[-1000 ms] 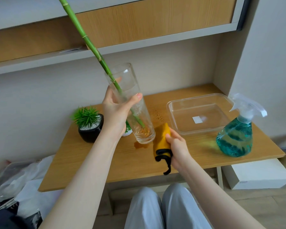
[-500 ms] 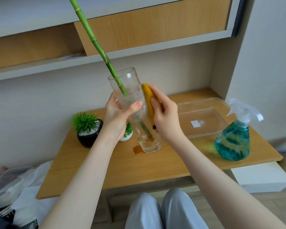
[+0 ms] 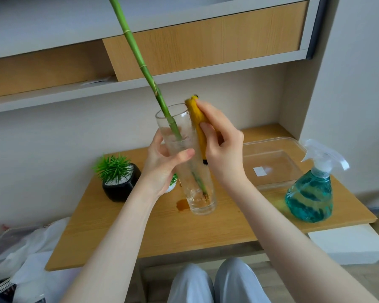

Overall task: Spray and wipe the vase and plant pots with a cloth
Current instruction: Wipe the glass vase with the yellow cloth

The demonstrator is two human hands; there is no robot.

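Because the glass vase (image 3: 185,158) has to be wiped all round, I hold it lifted off the wooden table (image 3: 206,232), tilted with its rim toward eleven o'clock and its base hanging just above a small dark wet patch (image 3: 182,204) on the wood. My left hand (image 3: 162,167) curls round the vase at mid-height from its nine o'clock side, thumb across the front, which leaves the far flank free. There my right hand (image 3: 222,149) clamps the folded yellow cloth (image 3: 199,130) flat against the glass from the three o'clock side, the top of the cloth reaching just past the rim. The green bamboo stalk (image 3: 140,62) leans out of the vase toward eleven o'clock, so I judge the tilt keeps it clear of the wiping side. The teal spray bottle (image 3: 311,191) stands at four o'clock of the vase, within reach, in front of a clear plastic tray (image 3: 293,149). The black plant pot (image 3: 120,184) waits at eight o'clock, seemingly not yet wiped; a small white pot (image 3: 171,186) peeks out behind my left wrist.
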